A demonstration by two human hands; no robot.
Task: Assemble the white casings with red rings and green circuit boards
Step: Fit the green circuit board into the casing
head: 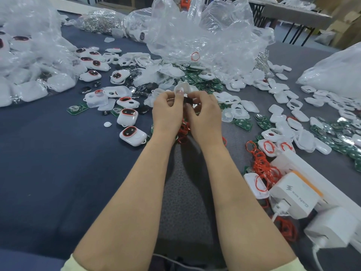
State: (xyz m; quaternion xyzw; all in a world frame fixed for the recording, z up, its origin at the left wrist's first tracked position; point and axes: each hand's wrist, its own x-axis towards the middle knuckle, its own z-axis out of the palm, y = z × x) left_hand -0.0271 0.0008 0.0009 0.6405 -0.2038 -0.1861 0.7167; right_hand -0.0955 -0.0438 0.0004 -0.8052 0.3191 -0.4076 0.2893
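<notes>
My left hand (168, 108) and my right hand (205, 110) meet over the middle of the table. Together they pinch a white casing (182, 87) that sticks up above the fingertips, with a small dark part (188, 100) between the thumbs. A heap of red rings (183, 130) lies just under my wrists. Green circuit boards (197, 78) are piled behind my hands. Casings fitted with red rings (132, 134) lie to the left.
A big crumpled clear plastic bag (205, 36) sits behind the hands, and another bag of casings (29, 61) is at the left. Loose white casings (283, 96) spread to the right. More red rings (261, 165), a power strip and white chargers (297, 194) are at the near right.
</notes>
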